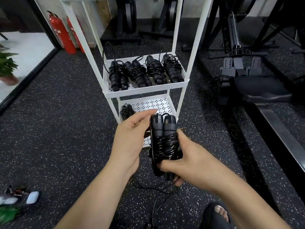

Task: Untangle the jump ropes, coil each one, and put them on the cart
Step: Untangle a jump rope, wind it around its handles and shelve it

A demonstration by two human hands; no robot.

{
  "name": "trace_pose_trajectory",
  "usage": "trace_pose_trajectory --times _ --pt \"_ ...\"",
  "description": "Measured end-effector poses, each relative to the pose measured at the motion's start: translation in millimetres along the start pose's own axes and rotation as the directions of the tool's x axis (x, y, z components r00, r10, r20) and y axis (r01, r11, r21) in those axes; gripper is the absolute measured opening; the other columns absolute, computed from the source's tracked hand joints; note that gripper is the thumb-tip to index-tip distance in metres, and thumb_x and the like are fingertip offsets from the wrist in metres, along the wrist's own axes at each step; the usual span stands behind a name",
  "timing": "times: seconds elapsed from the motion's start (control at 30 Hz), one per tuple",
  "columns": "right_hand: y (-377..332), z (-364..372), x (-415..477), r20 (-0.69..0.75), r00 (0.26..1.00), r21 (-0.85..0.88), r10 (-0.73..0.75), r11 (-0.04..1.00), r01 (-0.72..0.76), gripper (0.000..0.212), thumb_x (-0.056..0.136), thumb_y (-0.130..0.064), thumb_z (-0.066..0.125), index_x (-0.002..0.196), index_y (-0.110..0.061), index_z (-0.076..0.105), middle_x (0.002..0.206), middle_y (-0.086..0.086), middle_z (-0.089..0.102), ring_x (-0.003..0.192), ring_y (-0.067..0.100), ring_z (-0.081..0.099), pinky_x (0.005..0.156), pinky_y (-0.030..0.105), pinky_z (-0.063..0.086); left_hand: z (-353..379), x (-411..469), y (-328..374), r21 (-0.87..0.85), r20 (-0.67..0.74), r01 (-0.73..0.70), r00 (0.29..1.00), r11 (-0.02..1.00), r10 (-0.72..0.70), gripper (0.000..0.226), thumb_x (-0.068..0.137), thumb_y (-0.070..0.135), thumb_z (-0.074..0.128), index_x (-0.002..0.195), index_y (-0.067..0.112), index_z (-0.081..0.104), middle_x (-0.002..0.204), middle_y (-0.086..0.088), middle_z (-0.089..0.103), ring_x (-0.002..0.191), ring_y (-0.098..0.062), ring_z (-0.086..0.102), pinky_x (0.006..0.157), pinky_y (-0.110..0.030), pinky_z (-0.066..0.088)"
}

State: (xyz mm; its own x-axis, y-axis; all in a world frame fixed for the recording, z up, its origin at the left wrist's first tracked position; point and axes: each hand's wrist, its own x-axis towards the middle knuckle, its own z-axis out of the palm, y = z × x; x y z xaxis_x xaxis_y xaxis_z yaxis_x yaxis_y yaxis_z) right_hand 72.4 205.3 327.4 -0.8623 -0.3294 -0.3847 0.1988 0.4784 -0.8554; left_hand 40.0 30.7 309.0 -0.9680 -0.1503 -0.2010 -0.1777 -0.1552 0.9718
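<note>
— While the right hand (186, 159) grips the lower half of the jump rope (165, 138), fingers curled round both handles and the wound cord, what is the left hand (130, 134) doing?
— It sits against the upper left side of the bundle, fingers curled, forefinger reaching towards the handle tops. A loop of cord runs down that side. Whether the left hand pinches it, I cannot tell.
— Which step is this?
— The end of coiling, I'd judge. Both handles lie side by side with cord wrapped tightly round their middle, held in the air just in front of the cart (145, 90). Some loose cord (156, 189) trails on the floor (66, 129) beneath the hands; it may be this rope's or another's, I cannot tell which.
— And the cart?
— Four coiled ropes (145, 71) lie in a row on the middle shelf (168, 58). The lower shelf (153, 104) holds one coiled rope (126, 111) at its left, with shelf surface showing to its right.
— The next move?
— If the trailing cord is this rope's, wind it on and tuck the end so the wraps hold. Then reach forward and down and lay the bundle beside the one on the lower shelf, keeping the grip closed until it rests flat, lest the coil spring loose.
</note>
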Motion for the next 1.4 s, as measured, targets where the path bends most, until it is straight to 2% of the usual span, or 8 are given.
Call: trace_pose_trajectory --times 0.2,0.43,0.8,0.97,1.03,1.2,1.3,1.4 --pt "-3.4 -0.9 -1.6 0.041 0.999 0.07 0.002 0.998 -0.005 0.057 0.084 -0.016 0.082 0.126 -0.044 0.054 0.094 0.006 0.078 0.072 0.021 0.076 0.064 0.04 0.066 -4.5 -1.0 4.9 -0.234 0.146 0.241 0.966 0.942 -0.211 0.03 0.107 0.017 0.059 0.125 0.028 0.08 0.126 -0.007 0.078 0.111 -0.027 0.071 0.098 -0.045 0.057" --pt "-6.8 -0.1 -1.0 0.038 0.999 0.102 -0.005 0.995 0.001 0.058 0.085 -0.017 0.081 0.126 -0.045 0.053 0.093 0.011 0.078 0.063 0.02 0.071 0.059 0.037 0.063 -7.4 -3.4 8.1 -0.414 0.277 0.326 0.935 0.85 -0.223 0.032 0.103 0.016 0.062 0.127 0.03 0.079 0.118 -0.003 0.079 0.096 -0.02 0.074 0.102 -0.047 0.055" --pt "-1.9 0.7 -1.1 -0.034 0.999 -0.073 -0.017 0.997 0.014 0.056 0.081 -0.025 0.079 0.121 -0.048 0.048 0.081 -0.001 0.077 0.055 0.021 0.07 0.056 0.045 0.065 -9.8 4.7 -0.6 -0.311 0.237 0.242 0.956 0.919 -0.172 0.029 0.102 0.016 0.063 0.128 0.022 0.076 0.121 -0.007 0.076 0.103 -0.023 0.069 0.089 -0.043 0.057" --pt "2.2 2.0 -3.2 -0.081 0.996 -0.173 -0.04 0.985 0.026 0.051 0.079 -0.031 0.079 0.117 -0.046 0.05 0.087 -0.005 0.077 0.06 0.01 0.069 0.064 0.04 0.063 -10.3 6.9 -4.5 -0.158 0.145 0.064 0.989 0.985 -0.041 0.03 0.094 0.029 0.071 0.121 0.016 0.077 0.117 -0.006 0.073 0.113 -0.024 0.06 0.115 -0.061 0.04" --pt "3.7 3.3 -2.6 -0.083 0.996 -0.177 -0.045 0.984 0.029 0.053 0.077 -0.032 0.08 0.118 -0.045 0.05 0.087 -0.005 0.077 0.064 0.012 0.072 0.065 0.04 0.063 -8.4 5.3 -4.2 -0.174 0.148 0.066 0.988 0.983 -0.04 0.028 0.097 0.028 0.07 0.121 0.014 0.076 0.115 -0.006 0.072 0.109 -0.022 0.061 0.114 -0.056 0.043" --pt "6.6 16.9 -1.6 -0.045 0.997 -0.216 -0.057 0.975 0.046 0.049 0.073 -0.034 0.082 0.108 -0.042 0.048 0.083 -0.007 0.073 0.067 0.009 0.069 0.062 0.034 0.058 2.4 -0.3 -2.5 -0.131 0.181 0.086 0.981 0.988 -0.062 0.025 0.086 0.029 0.081 0.107 0.015 0.08 0.106 -0.003 0.072 0.092 -0.015 0.061 0.088 -0.035 0.052" --pt "6.0 23.3 -1.3 -0.094 0.994 -0.122 -0.052 0.992 0.04 0.044 0.075 -0.031 0.082 0.106 -0.04 0.051 0.083 -0.005 0.075 0.063 0.01 0.069 0.062 0.039 0.061 2.8 1.2 2.5 -0.125 0.109 0.07 0.992 0.99 -0.057 0.03 0.085 0.036 0.081 0.11 0.019 0.081 0.117 -0.009 0.076 0.1 -0.021 0.068 0.105 -0.046 0.053" --pt "3.2 20.2 0.4 -0.129 0.99 -0.051 -0.065 0.997 0.059 0.045 0.078 -0.029 0.083 0.11 -0.041 0.053 0.085 -0.005 0.077 0.062 0.011 0.071 0.062 0.041 0.062 -2.1 2.6 7.2 -0.019 0.138 0.026 0.99 0.999 -0.023 0.031 0.095 0.049 0.071 0.117 0.029 0.081 0.124 -0.002 0.077 0.125 -0.028 0.067 0.119 -0.055 0.044"
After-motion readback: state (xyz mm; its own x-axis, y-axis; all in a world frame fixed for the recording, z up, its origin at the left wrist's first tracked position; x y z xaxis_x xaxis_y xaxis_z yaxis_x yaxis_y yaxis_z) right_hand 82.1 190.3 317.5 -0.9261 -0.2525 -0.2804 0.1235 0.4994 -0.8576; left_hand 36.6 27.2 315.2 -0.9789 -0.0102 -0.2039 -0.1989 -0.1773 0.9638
